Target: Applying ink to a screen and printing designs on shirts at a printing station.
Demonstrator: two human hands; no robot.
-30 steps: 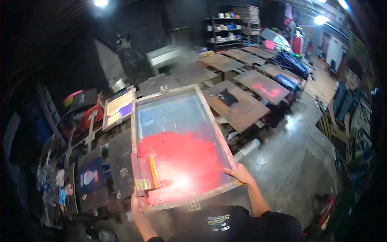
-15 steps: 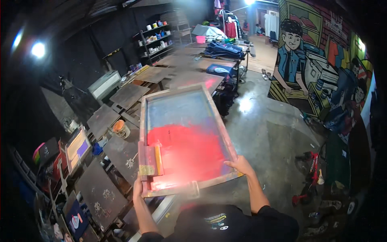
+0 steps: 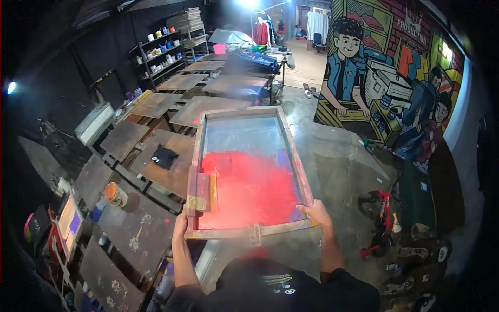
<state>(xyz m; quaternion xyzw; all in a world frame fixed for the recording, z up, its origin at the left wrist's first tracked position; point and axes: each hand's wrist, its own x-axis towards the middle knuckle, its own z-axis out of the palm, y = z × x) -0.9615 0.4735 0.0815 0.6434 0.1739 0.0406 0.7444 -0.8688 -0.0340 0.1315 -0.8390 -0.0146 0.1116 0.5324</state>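
I carry a wooden screen-printing frame (image 3: 291, 157) in front of me. Red ink (image 3: 249, 187) covers the lower part of its mesh, and the upper part is pale blue. A squeegee (image 3: 204, 190) with a yellow edge rests along the frame's lower left side. My left hand (image 3: 180, 224) is closed on the left side of the frame, near the lower corner, its fingers mostly hidden. My right hand (image 3: 317, 214) grips the right side near the lower corner, with the thumb over the rim.
Rows of brown platens (image 3: 156, 105) run along the left, with a bucket (image 3: 117, 195) and a black cloth (image 3: 164, 156). A shelf of pots (image 3: 159, 54) stands behind. On the right are a painted cartoon panel (image 3: 384, 73), a red bicycle (image 3: 383, 218) and concrete floor (image 3: 332, 171).
The view has swung to the right, bringing the aisle and painted panel further in. The frame has moved slightly up and right in view, still held in both my hands.
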